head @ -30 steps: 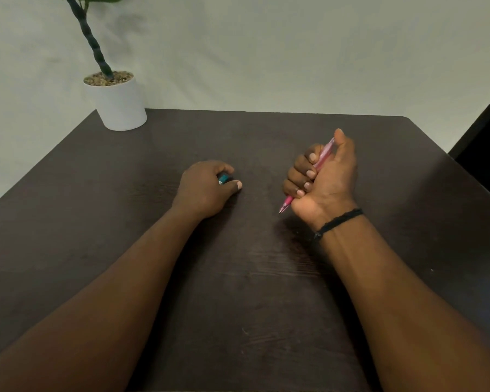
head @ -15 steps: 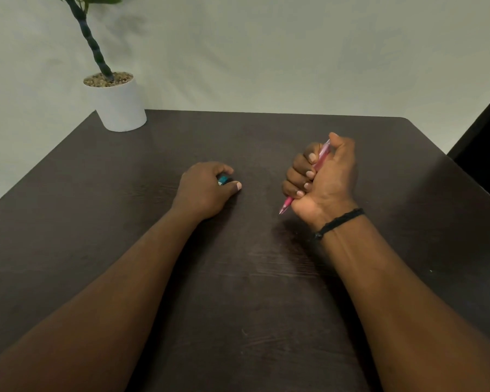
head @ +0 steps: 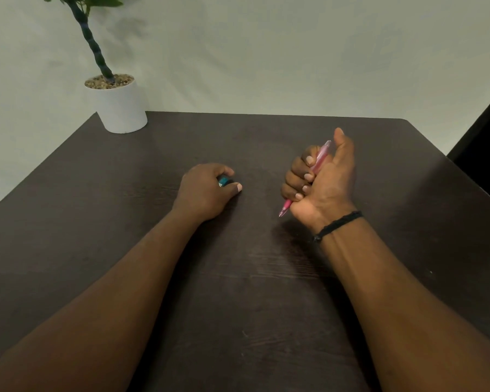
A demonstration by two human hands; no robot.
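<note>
Pink translucent pen (head: 319, 160) slants tip-down; teal piece (head: 223, 181), possibly a cap.

Left hand (head: 201, 190) rests knuckles-up, right hand (head: 323, 182) raised, fingers (head: 294, 172) curled.

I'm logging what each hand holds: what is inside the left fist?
Only a teal tip shows between thumb and forefinger of the left hand; the hand covers the rest, so its kind is unclear.
</note>
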